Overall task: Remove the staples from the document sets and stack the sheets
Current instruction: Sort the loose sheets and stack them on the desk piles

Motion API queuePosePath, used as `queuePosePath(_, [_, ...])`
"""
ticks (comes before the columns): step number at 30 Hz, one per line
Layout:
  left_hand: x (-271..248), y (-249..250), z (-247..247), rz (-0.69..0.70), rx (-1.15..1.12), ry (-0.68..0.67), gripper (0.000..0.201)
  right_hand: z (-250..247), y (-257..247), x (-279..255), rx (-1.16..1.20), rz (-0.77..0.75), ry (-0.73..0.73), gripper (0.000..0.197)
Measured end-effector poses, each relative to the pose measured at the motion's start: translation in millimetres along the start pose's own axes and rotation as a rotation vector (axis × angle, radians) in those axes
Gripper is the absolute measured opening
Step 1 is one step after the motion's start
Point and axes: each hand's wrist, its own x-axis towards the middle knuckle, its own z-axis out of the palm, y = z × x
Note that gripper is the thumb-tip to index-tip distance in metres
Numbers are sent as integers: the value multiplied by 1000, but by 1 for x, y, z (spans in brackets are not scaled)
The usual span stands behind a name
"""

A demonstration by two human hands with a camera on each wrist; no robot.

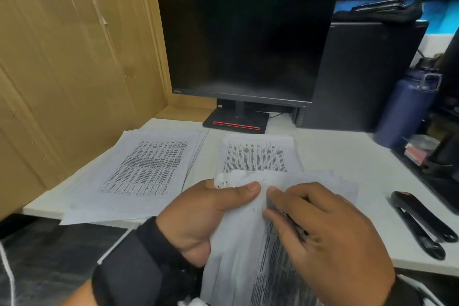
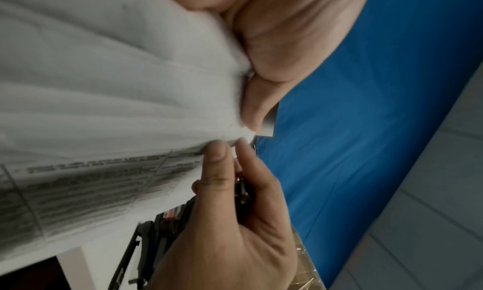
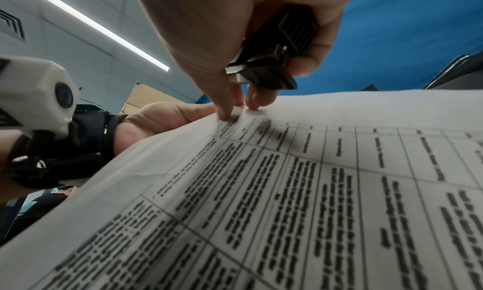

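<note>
My left hand (image 1: pixel 238 192) grips the top corner of a stapled document set (image 1: pixel 260 256) printed with tables and holds it up over the desk's near edge. Its thumb lies on top and the fingers are hidden beneath the sheets. My right hand (image 1: pixel 270 202) pinches at that same corner with thumb and index finger. In the right wrist view its curled fingers hold a black staple remover (image 3: pixel 274 52) just above the document set (image 3: pixel 313 191). In the left wrist view the sheets (image 2: pixel 104 108) fan out from the pinched corner. No staple shows clearly.
A pile of printed sheets (image 1: pixel 139 169) lies at the left of the white desk (image 1: pixel 347 156), another pile (image 1: pixel 258 154) in the middle. A black stapler (image 1: pixel 419 221) lies at the right. Behind stand a monitor (image 1: pixel 243 47), a computer tower (image 1: pixel 360 74) and a blue bottle (image 1: pixel 404 112). Cardboard (image 1: pixel 62 69) walls the left.
</note>
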Motion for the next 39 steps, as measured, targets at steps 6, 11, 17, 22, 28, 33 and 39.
queuePosePath(6, [-3, 6, 2, 53, 50, 49, 45, -17, -1, 8, 545, 337, -82, 47])
queuePosePath(11, [-6, 14, 4, 152, 199, 177, 30, -20, -2, 17, 824, 620, -179, 55])
queuePosePath(17, [-5, 10, 7, 114, 121, 169, 41, -15, -7, 11, 608, 513, -95, 32])
queuePosePath(22, [-2, 3, 4, 119, 32, 94, 44, -11, -9, 8, 484, 430, 1, 31])
queuePosePath(28, [0, -12, 11, 246, 65, 91, 36, -6, -8, 4, 426, 409, 40, 33])
queuePosePath(33, [1, -18, 17, 338, 123, 197, 28, -4, -16, -1, 531, 486, 109, 35])
queuePosePath(39, [3, -24, 28, 424, 267, 210, 14, -6, -9, -5, 981, 812, 142, 34])
